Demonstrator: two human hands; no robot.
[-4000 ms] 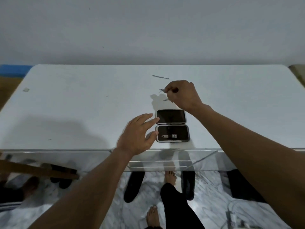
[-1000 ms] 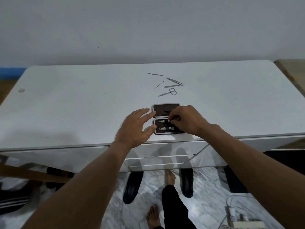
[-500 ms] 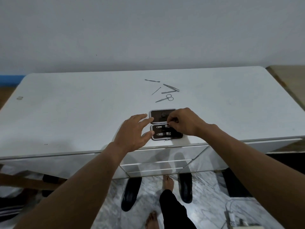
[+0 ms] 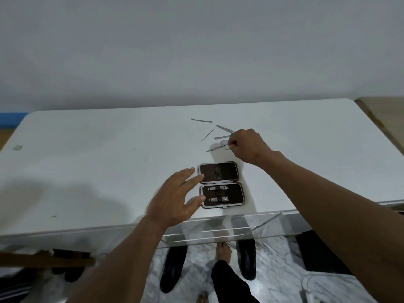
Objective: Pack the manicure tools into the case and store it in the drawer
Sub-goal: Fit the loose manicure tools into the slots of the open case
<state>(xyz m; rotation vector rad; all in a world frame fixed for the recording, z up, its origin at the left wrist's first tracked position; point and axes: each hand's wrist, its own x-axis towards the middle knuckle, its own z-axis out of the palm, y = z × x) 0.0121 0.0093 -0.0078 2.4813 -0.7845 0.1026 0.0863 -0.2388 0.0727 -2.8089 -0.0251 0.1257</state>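
An open dark manicure case (image 4: 236,194) lies near the front edge of the white table (image 4: 98,162). Its near half holds two nail clippers (image 4: 219,188) under straps. My left hand (image 4: 175,200) rests open against the case's left side, fingertips touching it. Behind the case, my right hand (image 4: 247,147) pinches the finger loops of the small scissors (image 4: 215,148), which lie on the table. Several thin metal tools (image 4: 224,128) are scattered just beyond them, one more (image 4: 201,120) farther back.
A drawer front (image 4: 218,231) sits under the table edge below the case. A wooden strip (image 4: 43,259) shows at the lower left. My bare feet and dark slippers (image 4: 172,267) are on the marble floor. A grey wall stands behind the table.
My right hand left the case, where it seated a second clipper, and reached back to the scissors. My left hand stayed by the case.
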